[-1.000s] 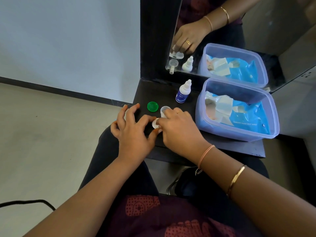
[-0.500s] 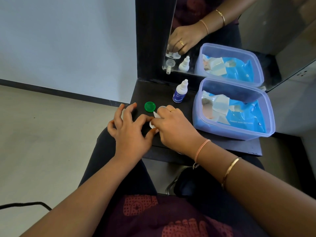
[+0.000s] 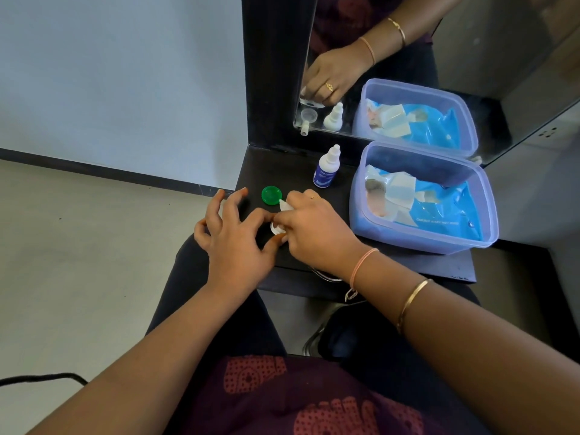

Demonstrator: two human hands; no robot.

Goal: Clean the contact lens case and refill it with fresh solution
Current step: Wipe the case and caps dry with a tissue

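Observation:
The white contact lens case (image 3: 277,229) lies on the black shelf (image 3: 395,262), mostly hidden between my hands. My left hand (image 3: 233,243) pinches its near well between thumb and forefinger, the other fingers spread. My right hand (image 3: 315,233) is closed over the case's far side and holds a small white piece, seemingly tissue (image 3: 284,206), pressed down toward the case. A green cap (image 3: 271,195) lies loose just behind my fingers. The solution bottle (image 3: 326,168), white with a blue label, stands upright and capped further back.
A translucent blue tub (image 3: 408,238) holding a blue wipes packet and white tissue stands at the right of the shelf. A mirror (image 3: 470,42) behind reflects my hand, the bottle and the tub. A black cable (image 3: 40,377) lies on the floor at left.
My right hand has slid over the case's far well, which showed a second ago, and the white piece now sticks up beside the green cap. My left hand keeps its pinch.

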